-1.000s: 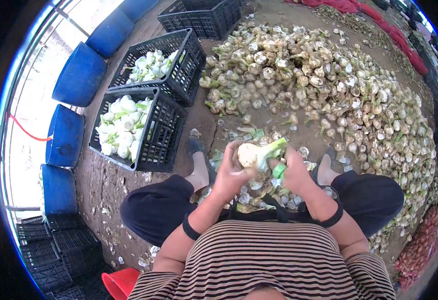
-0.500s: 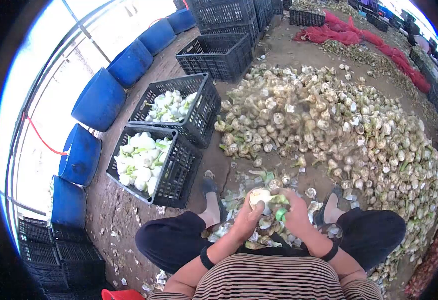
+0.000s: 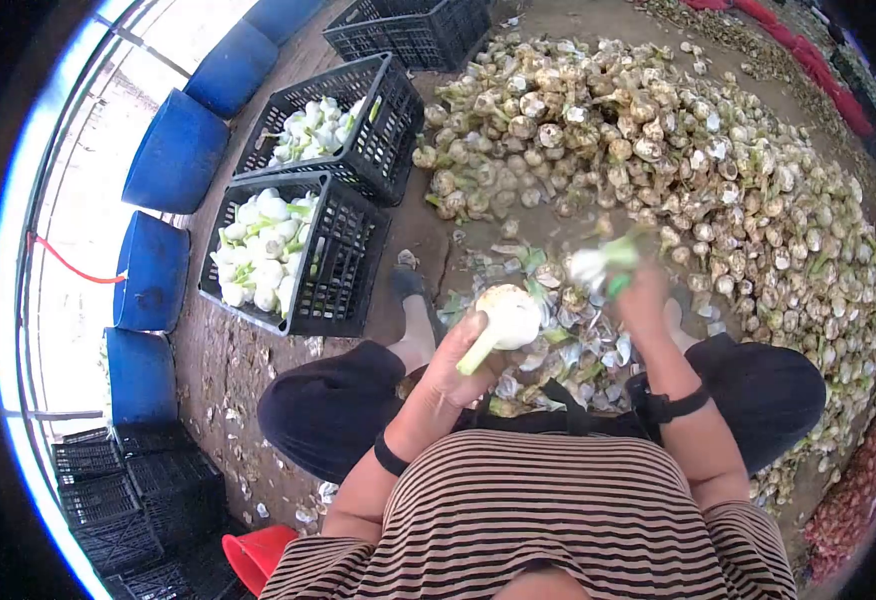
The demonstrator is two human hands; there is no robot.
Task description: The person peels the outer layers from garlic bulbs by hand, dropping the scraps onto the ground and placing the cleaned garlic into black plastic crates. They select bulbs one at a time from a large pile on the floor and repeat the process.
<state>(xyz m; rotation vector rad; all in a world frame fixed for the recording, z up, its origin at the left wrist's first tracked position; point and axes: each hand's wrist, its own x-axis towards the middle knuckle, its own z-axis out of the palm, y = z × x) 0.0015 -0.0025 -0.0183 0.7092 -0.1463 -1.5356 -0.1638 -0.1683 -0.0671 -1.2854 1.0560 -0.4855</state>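
Observation:
In my left hand (image 3: pixel 455 365) is a peeled white garlic bulb (image 3: pixel 511 316), its green stem pointing down toward the palm. Blurred by motion, my right hand (image 3: pixel 644 300) is closed round a small green item (image 3: pixel 618 286). Whitish-green leafy matter (image 3: pixel 603 260) shows at its fingers, also smeared. Loose peelings (image 3: pixel 583 365) lie on the ground between my legs, below both hands. A large heap of unpeeled garlic (image 3: pixel 648 130) spreads ahead and to the right.
Two black crates (image 3: pixel 343 275) (image 3: pixel 398 130) of peeled white bulbs stand at the left front. Blue tubs (image 3: pixel 178 150) line the left side. A red bucket (image 3: pixel 258 555) and stacked black crates (image 3: pixel 108 500) are at the lower left. An empty-looking crate (image 3: pixel 418 38) stands farther off.
My hands have moved apart, the right going up and to the right. The bulb in my left hand now looks whiter, with its stem turned downward. The view has tilted down.

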